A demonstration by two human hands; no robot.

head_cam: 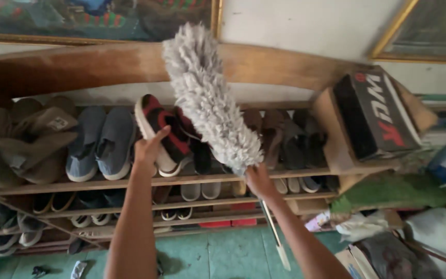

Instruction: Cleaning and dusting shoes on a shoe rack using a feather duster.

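1. One grey fluffy duster (207,98) and one red-and-black shoe (162,133) were in hand, on a three-tier wooden shoe rack (130,182).
2. Both arms reached up (elbows low).
3. The left hand (148,150) gripped the shoe's sole; the right hand (258,181) clenched the duster handle, head slanting up-left above the shoe.
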